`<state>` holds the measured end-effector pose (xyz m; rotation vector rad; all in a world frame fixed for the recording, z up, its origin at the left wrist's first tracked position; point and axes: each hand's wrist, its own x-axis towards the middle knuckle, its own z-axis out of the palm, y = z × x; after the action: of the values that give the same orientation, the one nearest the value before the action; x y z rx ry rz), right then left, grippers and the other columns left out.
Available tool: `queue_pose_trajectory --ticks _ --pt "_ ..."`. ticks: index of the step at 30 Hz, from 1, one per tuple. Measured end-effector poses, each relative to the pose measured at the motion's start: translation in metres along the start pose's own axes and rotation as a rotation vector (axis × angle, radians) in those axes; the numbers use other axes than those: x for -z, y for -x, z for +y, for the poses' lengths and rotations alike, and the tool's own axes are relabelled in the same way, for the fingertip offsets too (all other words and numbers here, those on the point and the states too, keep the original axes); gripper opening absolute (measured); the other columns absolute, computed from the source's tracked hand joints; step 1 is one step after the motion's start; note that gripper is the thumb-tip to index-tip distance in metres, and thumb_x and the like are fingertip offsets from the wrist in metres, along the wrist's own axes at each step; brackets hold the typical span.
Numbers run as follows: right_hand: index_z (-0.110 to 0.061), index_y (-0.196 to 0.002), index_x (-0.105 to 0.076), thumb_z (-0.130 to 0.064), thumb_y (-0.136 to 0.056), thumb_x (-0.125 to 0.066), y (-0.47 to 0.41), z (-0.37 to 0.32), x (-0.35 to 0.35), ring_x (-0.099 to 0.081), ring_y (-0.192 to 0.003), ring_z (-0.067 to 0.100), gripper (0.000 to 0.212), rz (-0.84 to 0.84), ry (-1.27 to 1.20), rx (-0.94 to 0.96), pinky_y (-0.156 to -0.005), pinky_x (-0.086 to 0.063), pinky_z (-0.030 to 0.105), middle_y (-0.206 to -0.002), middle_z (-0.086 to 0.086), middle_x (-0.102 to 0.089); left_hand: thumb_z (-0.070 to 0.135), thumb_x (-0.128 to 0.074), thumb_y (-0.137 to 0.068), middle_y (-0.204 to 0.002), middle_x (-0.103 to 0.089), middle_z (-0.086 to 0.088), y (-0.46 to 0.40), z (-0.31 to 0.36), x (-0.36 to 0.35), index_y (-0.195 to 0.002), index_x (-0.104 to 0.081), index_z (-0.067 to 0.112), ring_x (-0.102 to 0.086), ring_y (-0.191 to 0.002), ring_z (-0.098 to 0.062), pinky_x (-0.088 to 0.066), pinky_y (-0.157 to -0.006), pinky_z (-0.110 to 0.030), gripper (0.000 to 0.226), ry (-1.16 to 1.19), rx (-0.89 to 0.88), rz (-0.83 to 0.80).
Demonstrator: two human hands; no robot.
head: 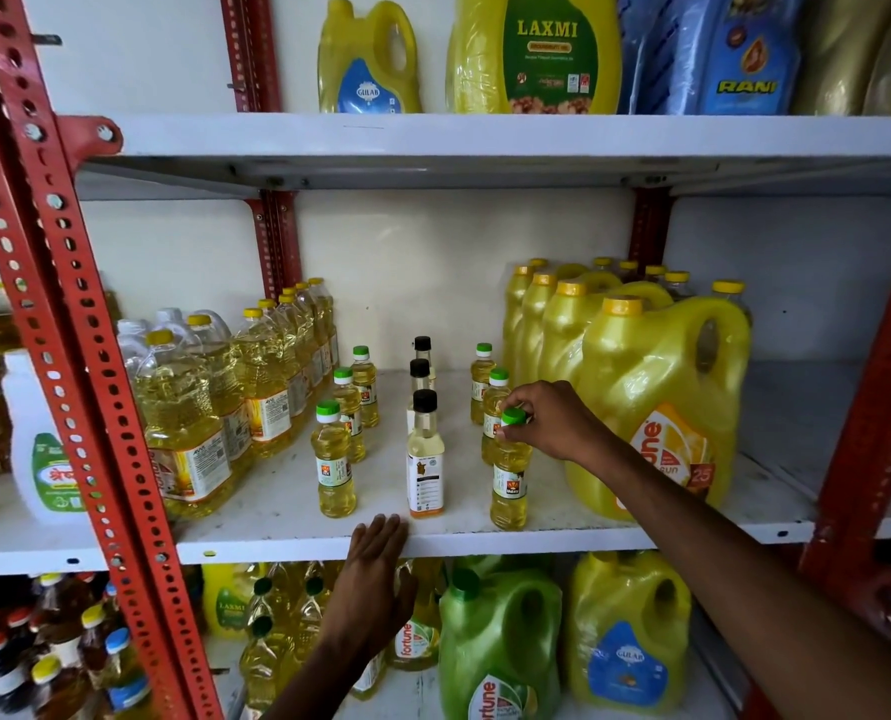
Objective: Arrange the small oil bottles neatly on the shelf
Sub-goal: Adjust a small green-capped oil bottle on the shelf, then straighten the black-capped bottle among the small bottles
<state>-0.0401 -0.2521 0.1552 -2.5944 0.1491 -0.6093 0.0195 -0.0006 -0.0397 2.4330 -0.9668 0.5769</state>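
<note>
Small oil bottles stand in three columns on the white middle shelf [562, 540]. The left column of green-capped bottles starts at the front bottle [333, 462]. In the centre, black-capped bottles line up behind the front one [425, 454]. On the right, my right hand [552, 420] grips the green cap of the front bottle [509, 483], which stands upright on the shelf; two more green-capped bottles stand behind it. My left hand [375, 579] rests flat against the shelf's front edge, fingers together, holding nothing.
Large clear oil bottles [188, 428] fill the shelf's left side and big yellow jugs [661, 407] crowd the right, close to my right wrist. Red slotted uprights [84, 356] frame the bay. More jugs sit on the shelves above and below.
</note>
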Motion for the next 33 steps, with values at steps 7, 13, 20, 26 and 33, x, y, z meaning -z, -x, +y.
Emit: queue_pose_trajectory --ticks 7,13,20,26,33 --pt "-0.013 -0.11 -0.07 -0.03 -0.066 -0.084 -0.001 0.0 0.0 -0.065 -0.106 0.025 0.049 0.004 0.005 -0.037 -0.088 -0.052 0.03 -0.112 0.013 -0.072 0.032 -0.059 -0.084 -0.145 -0.046 -0.012 -0.002 -0.001 0.005 -0.14 -0.042 0.011 -0.035 -0.138 -0.025 -0.018 -0.115 -0.042 0.062 -0.022 -0.024 -0.022" --pt "-0.019 -0.11 -0.069 -0.031 -0.065 -0.083 -0.005 0.002 -0.002 -0.061 -0.11 0.026 0.048 -0.032 0.014 -0.057 -0.089 -0.053 0.033 -0.116 0.013 -0.069 0.037 -0.056 -0.082 -0.138 -0.055 -0.012 -0.004 -0.008 0.016 -0.134 -0.051 0.009 -0.046 -0.131 -0.026 -0.021 -0.11 -0.046 0.059 -0.101 -0.063 -0.024" --pt "-0.019 -0.125 -0.058 -0.046 -0.061 -0.082 -0.008 -0.01 0.001 -0.06 -0.113 0.027 0.073 0.023 0.147 -0.013 -0.091 -0.051 0.034 -0.12 0.012 -0.066 0.043 -0.048 -0.087 -0.145 -0.047 -0.01 0.0 -0.024 0.031 -0.14 -0.043 0.01 -0.037 -0.137 -0.026 -0.011 -0.113 -0.041 0.062 -0.091 -0.058 -0.057" --pt "-0.022 -0.135 -0.05 -0.024 -0.088 -0.061 -0.035 -0.066 -0.029 -0.044 -0.134 0.025 0.048 -0.107 0.104 0.276 -0.111 -0.035 0.036 -0.143 0.004 -0.053 0.032 -0.056 -0.085 -0.144 -0.046 -0.008 0.006 -0.035 0.042 -0.139 -0.044 0.013 -0.039 -0.136 -0.027 -0.013 -0.111 -0.044 0.058 -0.068 -0.052 -0.057" --pt "-0.017 -0.119 -0.066 -0.008 -0.084 -0.065 -0.063 -0.078 -0.041 -0.059 -0.117 0.025 0.036 -0.298 0.129 0.216 -0.1 -0.047 0.035 -0.126 0.01 -0.066 0.033 -0.056 -0.088 -0.151 -0.038 0.0 0.004 -0.031 0.047 -0.144 -0.037 0.019 -0.026 -0.141 -0.016 -0.008 -0.112 -0.028 0.06 0.043 -0.001 -0.041"
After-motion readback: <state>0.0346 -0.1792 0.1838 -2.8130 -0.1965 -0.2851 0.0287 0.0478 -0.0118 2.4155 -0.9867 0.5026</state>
